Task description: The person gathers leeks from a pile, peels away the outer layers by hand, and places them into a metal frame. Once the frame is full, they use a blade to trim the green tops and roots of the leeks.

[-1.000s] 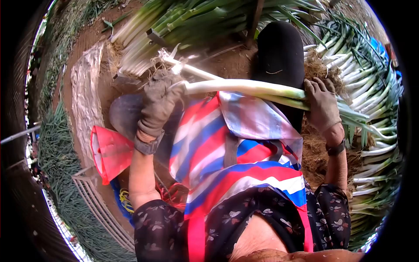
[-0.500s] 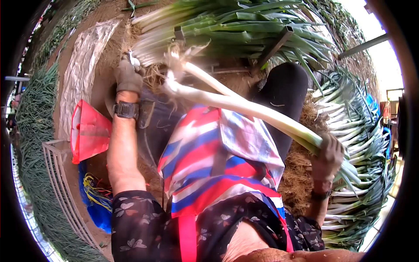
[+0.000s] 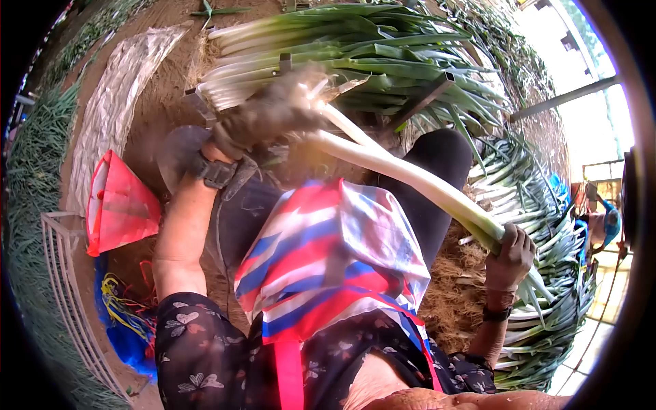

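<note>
My right hand [image 3: 511, 258], in a brown glove, is closed around the green upper part of two leeks [image 3: 417, 176]. Their white stalks slant across my lap toward the upper left, root ends foremost. At those root ends is my left hand [image 3: 270, 116], gloved and smeared by motion, so its fingers and anything in them cannot be made out. Just beyond it, a bundle of leeks [image 3: 328, 58] lies between the metal posts of a stand.
To my right is a long heap of leeks [image 3: 547, 273], its brown roots [image 3: 447, 283] toward me. At left are a red cone-shaped object [image 3: 123, 205], a white metal rack [image 3: 65, 273] and blue plastic [image 3: 126, 342] with yellow strings. A crumpled pale sheet [image 3: 123, 102] lies on the soil.
My left hand has moved right, from beside the bundle to the root ends of the held leeks. My right hand keeps its hold. The whole view has shifted slightly.
</note>
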A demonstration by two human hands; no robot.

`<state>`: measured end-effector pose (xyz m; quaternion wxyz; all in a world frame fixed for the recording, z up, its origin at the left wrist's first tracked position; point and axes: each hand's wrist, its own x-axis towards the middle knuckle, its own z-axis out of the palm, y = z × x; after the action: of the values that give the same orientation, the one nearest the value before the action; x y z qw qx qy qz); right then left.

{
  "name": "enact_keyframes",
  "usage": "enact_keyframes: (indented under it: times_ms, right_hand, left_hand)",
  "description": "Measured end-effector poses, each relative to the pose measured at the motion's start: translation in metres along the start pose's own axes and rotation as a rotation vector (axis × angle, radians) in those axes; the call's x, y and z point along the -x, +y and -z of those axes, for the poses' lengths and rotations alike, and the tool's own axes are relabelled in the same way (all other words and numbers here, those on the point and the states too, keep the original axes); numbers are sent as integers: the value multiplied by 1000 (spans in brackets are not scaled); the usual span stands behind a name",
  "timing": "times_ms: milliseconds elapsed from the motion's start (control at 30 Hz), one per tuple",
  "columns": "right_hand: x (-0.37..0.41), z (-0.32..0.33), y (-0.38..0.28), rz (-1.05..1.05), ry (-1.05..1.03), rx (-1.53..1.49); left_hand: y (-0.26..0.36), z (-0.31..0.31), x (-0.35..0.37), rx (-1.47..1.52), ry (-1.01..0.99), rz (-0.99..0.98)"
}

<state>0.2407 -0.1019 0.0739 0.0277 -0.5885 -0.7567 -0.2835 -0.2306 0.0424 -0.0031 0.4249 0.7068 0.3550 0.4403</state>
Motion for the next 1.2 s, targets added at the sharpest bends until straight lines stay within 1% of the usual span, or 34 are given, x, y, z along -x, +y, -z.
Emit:
enact_keyframes:
  times_ms: [67,167,267,300,333,367,400,433,467,500,533,567,600,633,667,700,733,767,800,833,900,933,967,1033,1067,1100,1133,1167,1200]
  right_hand:
    - [-8,-5,0,11,-7,-5]
    - [-35,-2,-2,42,-2,53]
    - [-78,-1,3,132,120,158]
    - [-94,1,2,155,156,189]
    - [-115,7,-3,100,116,221]
    - [-134,3,5,133,128,199]
    - [-157,-1,17,193,190,255]
    - [-184,-6,26,246,258,311]
    - [-213,-9,33,256,244,285]
    - [-240,-16,35,269,220,257]
    - [-268,-29,33,353,245,221]
    - [-299,-43,19,399,214,160]
    - [-331,-57,6,443,181,99]
    - [-359,-69,-26,429,92,85]
    - [-388,-82,-57,412,3,70]
    - [-412,-96,-90,371,-97,126]
    - [-433,-106,-120,379,-198,90]
    - [-452,-115,-148,390,-300,51]
    - [-469,-126,-173,396,-372,-58]
    - [-484,-139,-195,399,-444,-168]
    - [-509,-170,-230,537,-566,-167]
    - [-514,-183,-242,607,-629,-161]
    - [-513,-194,-249,606,-602,-191]
    - [-513,-205,-262,602,-542,-243]
    - [-513,-205,-265,588,-539,-201]
    - [-513,-207,-264,594,-513,-245]
    - [-514,-211,-260,599,-485,-288]
    - [-514,-214,-256,602,-455,-329]
    - [-512,-216,-255,606,-471,-306]
  left_hand:
    - [-3,-12,-13,-428,25,-242]
    - [-25,1,-15,-1017,123,-517]
    - [-14,34,-28,-1308,357,-349]
    - [-37,66,-32,-1157,487,-177]
    - [-60,95,-36,-981,580,-133]
    - [-85,130,-32,-805,669,-86]
    - [-117,189,-5,-1006,641,183]
    - [-117,221,11,-1131,621,499]
    - [-116,252,27,-1261,522,824]
    - [-94,263,37,-1293,417,1203]
    - [-132,284,57,-1302,511,1250]
    - [-177,298,73,-1311,604,1294]
    - [-192,296,75,-1368,482,1346]
    - [-199,291,77,-1423,362,1398]
    - [-183,286,62,-1453,411,1301]
    - [-167,282,47,-1482,454,1204]
    - [-151,281,27,-1499,488,1183]
    - [-146,284,19,-1517,520,1165]
    - [-160,293,21,-1651,557,1017]
    - [-160,290,13,-1672,556,1005]
    - [-151,262,-26,-1708,558,967]
    - [-150,259,-38,-1671,455,922]
    - [-149,255,-50,-1626,351,877]
    - [-142,229,-67,-1222,492,659]
    - [-156,230,-68,-1167,396,597]
    - [-179,232,-69,-1107,303,534]
    - [-187,231,-73,-1044,214,469]
    - [-194,232,-76,-1022,104,546]
    - [-194,229,-83,-997,-5,621]
